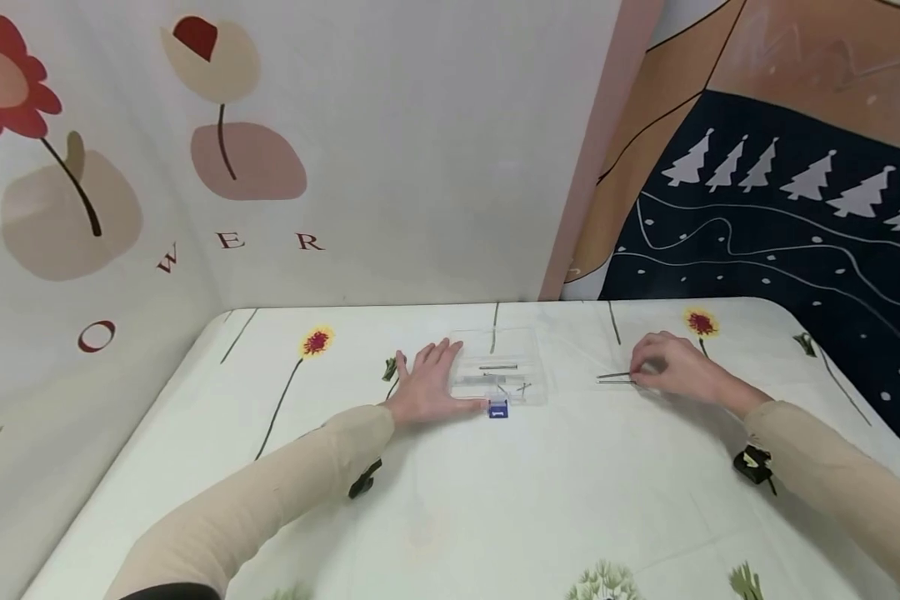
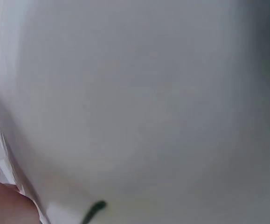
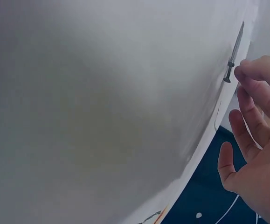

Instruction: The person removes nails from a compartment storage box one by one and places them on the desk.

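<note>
A clear plastic box [image 1: 534,396] with divisions lies at mid-table, a blue tag [image 1: 498,411] at its front edge. Inside are a long thin metal nail [image 1: 498,367] and a few smaller metal pieces [image 1: 523,387]. My left hand [image 1: 429,390] rests spread along the box's left side, its thumb straight beside the tag. To the right of the box, two slim nails [image 1: 607,382] lie side by side. The thumb and forefinger of my right hand [image 1: 671,371] pinch at the head end of one nail [image 3: 237,43], the other fingers loosely bent.
A white cloth [image 1: 555,492] printed with flowers covers the table. A pale wall sheet [image 1: 420,167] stands right behind its far edge, with a dark tree-patterned cloth [image 1: 757,233] on the right. Small black devices [image 1: 753,465] sit under both wrists.
</note>
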`<action>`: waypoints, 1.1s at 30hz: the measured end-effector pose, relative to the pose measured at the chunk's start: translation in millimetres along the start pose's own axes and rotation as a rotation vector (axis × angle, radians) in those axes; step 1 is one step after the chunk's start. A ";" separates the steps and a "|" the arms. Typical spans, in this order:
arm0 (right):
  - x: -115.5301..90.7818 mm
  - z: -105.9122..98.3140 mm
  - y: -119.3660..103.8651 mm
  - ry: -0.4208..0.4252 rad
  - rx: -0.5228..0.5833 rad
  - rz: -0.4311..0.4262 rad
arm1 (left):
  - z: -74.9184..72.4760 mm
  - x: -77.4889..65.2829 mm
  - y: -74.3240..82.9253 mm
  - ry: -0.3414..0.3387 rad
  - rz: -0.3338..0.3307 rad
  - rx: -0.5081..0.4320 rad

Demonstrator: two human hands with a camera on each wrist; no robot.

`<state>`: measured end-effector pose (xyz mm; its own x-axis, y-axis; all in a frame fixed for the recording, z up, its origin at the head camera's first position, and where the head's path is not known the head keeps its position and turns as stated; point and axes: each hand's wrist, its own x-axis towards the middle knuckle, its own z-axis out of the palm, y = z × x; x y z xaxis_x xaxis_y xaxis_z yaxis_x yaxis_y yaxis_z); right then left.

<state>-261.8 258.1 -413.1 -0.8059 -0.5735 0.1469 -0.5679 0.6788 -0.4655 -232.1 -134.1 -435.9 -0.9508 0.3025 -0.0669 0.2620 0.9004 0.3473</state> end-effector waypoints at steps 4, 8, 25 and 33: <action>-0.8 2.3 0.0 0.033 0.037 -0.009 | 0.7 -0.2 -5.8 0.007 0.025 -0.056; 2.6 6.1 -4.1 0.070 0.054 -0.039 | -1.1 -0.7 -9.0 -0.004 0.044 -0.049; 52.0 30.4 -58.0 -0.041 0.261 -0.034 | -8.9 1.2 -14.3 -0.010 0.097 -0.056; 82.5 41.3 -82.8 -0.103 0.259 -0.123 | -9.1 1.5 -12.5 0.006 0.097 -0.040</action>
<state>-274.4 135.6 -398.5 -0.7050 -0.6968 0.1325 -0.5880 0.4696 -0.6586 -238.4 -147.8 -431.9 -0.9224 0.3853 -0.0260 0.3457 0.8538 0.3892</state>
